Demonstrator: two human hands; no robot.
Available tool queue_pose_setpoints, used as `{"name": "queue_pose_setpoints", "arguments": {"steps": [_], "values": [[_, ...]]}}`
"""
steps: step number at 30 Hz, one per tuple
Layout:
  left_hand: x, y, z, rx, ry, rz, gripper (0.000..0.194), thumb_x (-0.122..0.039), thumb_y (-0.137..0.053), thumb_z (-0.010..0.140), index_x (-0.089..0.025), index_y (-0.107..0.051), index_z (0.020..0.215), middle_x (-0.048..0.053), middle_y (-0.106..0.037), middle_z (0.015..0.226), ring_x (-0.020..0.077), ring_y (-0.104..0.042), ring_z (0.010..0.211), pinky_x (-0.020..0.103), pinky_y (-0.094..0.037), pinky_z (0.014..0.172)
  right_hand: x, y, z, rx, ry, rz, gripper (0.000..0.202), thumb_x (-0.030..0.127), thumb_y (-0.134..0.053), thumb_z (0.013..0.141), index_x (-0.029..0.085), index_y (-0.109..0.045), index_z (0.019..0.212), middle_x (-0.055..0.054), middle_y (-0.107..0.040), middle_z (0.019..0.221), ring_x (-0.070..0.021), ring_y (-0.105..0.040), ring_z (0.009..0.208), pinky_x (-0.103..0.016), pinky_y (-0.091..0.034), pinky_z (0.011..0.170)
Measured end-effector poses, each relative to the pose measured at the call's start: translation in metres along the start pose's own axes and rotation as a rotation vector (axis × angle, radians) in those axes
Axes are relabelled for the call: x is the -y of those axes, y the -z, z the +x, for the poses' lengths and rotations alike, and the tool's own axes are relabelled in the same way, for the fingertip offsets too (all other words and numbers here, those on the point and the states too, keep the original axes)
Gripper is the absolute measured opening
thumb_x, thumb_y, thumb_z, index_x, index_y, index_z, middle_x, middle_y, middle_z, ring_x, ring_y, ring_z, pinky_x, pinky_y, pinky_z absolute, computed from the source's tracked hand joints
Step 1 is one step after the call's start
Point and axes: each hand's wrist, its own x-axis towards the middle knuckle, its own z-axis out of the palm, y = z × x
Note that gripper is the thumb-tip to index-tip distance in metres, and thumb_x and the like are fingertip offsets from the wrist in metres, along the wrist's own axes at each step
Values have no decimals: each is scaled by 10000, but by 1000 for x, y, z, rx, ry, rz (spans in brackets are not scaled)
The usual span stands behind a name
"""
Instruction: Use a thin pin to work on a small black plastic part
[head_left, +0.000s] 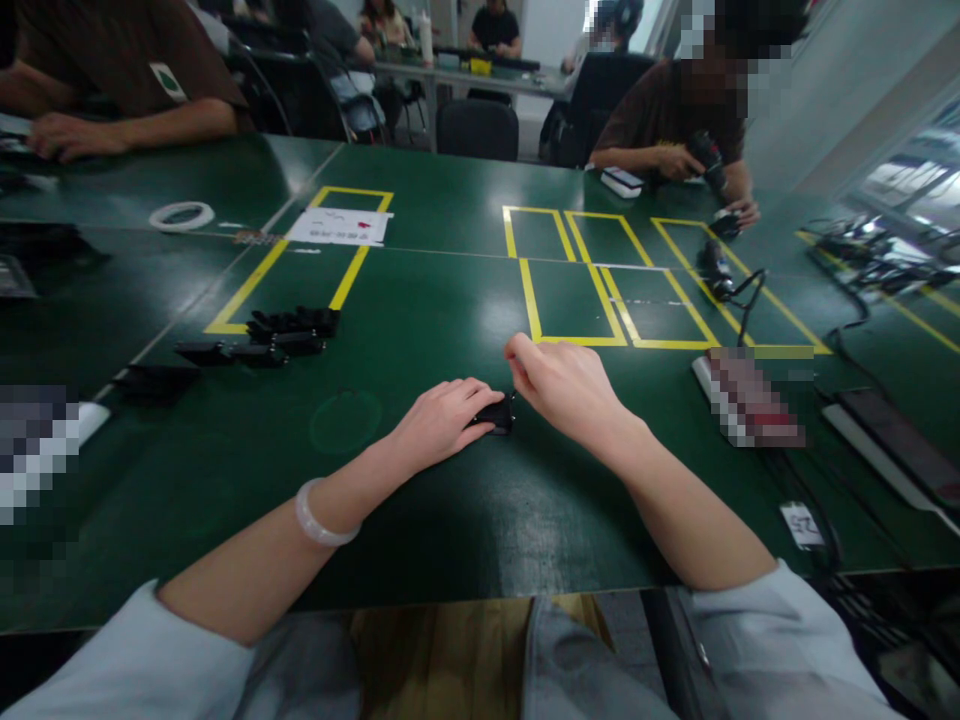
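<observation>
On the green table, my left hand (448, 418) grips a small black block-like part (496, 414), fingers over its top and thumb along the near side. The part's right end shows past the fingertips; its exact kind is not clear. Just right of it, my right hand (564, 382) is raised a little with the fingers curled together near that end. Whatever the right fingers pinch, if anything, is hidden. A pile of similar black parts (289, 333) lies to the left, beyond the left forearm.
Yellow tape outlines (577, 341) mark the green table (435, 530). A white paper label (339, 227) and a tape roll (181, 216) lie at far left. Phone-like devices (892, 445) with cables sit on the right. Across the table, a person holds a black power tool (707, 162).
</observation>
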Motion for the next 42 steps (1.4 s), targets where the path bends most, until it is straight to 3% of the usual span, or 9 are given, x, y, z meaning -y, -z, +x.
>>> {"name": "queue_pose_setpoints", "arguments": {"steps": [7,14,21,29,35,42], "values": [[1,-1,0,-10,-7,2,329,-322,-544,925,-200,-514,1229,75,-606,1163,221,-576,1059,348,-448,910,0,0,0,-4,29,8,312,321,-272,971,183,-552,970,-33,-672,729,-116,-551,604,-276,-191,545],[0,0,0,-7,-8,5,308,-323,-538,928,-197,-524,1209,72,-606,1151,221,-578,1046,345,-454,892,3,1,0,-20,42,13,263,215,-311,928,164,-525,1073,-36,-681,775,-125,-570,623,-266,-224,550],[1,-1,0,-13,-10,13,331,-322,-549,923,-201,-510,1229,73,-603,1171,227,-578,1057,355,-449,905,0,-1,1,0,31,6,330,375,-277,976,183,-545,955,-30,-659,713,-129,-550,586,-271,-177,521],[0,-1,0,-4,-2,8,322,-327,-548,923,-205,-517,1219,72,-600,1163,225,-577,1051,351,-454,896,0,6,-2,15,72,72,215,222,-351,901,173,-543,984,-29,-656,779,-115,-532,634,-267,-214,550],[1,-1,0,-1,-2,-5,320,-317,-547,922,-207,-518,1221,70,-602,1175,223,-572,1074,356,-448,924,-1,6,-2,37,88,30,336,384,-292,974,192,-566,947,-20,-658,704,-125,-529,583,-279,-179,539],[0,0,0,-10,-3,-8,311,-313,-539,924,-208,-523,1216,72,-601,1165,223,-575,1069,356,-453,912,0,10,-3,13,94,53,227,209,-345,911,179,-556,990,-27,-668,757,-125,-557,629,-264,-228,562]]}}
